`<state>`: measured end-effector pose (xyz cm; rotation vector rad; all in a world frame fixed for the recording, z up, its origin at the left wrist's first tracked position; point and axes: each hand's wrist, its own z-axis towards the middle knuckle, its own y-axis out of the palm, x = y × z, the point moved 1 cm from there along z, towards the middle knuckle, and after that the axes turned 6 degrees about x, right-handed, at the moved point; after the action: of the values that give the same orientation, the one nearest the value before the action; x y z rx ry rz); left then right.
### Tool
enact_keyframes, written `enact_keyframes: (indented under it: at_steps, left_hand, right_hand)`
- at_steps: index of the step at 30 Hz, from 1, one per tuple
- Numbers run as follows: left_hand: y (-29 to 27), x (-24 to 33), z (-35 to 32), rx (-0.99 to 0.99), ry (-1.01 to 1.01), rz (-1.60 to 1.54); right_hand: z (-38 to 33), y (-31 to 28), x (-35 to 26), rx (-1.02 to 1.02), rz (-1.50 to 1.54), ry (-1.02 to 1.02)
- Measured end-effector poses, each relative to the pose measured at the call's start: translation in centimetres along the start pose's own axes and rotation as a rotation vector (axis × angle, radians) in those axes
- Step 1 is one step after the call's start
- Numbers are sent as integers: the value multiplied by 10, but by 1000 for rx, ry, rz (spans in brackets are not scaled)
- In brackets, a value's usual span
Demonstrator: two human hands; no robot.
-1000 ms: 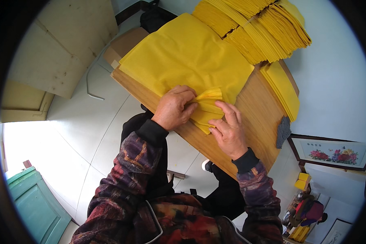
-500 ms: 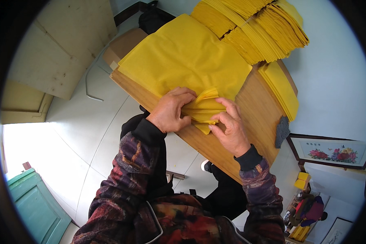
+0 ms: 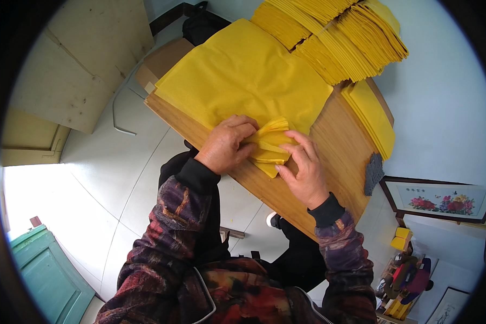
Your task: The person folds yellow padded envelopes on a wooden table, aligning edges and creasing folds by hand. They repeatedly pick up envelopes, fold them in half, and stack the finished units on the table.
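Left hand (image 3: 225,144) curled, pinching bunched yellow fabric (image 3: 270,144), right hand (image 3: 304,171) half-spread, fingertips at its edge

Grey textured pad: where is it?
Head view, right of the right hand: the pad is at the edge of the brown wooden table, beside a framed floral picture.

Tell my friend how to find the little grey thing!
Find the wooden table in front of the person. At its right-hand end, near the framed flower picture, is the grey thing. It's small and dark grey, while the flat sheets beside it are yellow.
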<state>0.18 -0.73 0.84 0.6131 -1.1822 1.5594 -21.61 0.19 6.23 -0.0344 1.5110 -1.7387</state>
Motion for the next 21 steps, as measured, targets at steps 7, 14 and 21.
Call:
enact_keyframes:
  at_steps: [7,14,21]
  left_hand:
    - [4,-2,0,55,-28,13]
    - [4,-1,0,71,-74,9]
    - [3,0,0,66,-80,14]
  right_hand:
    - [-13,4,1,174,-192,-196]
    - [-15,6,2,196,-200,-226]
    - [-9,3,1,13,-214,-169]
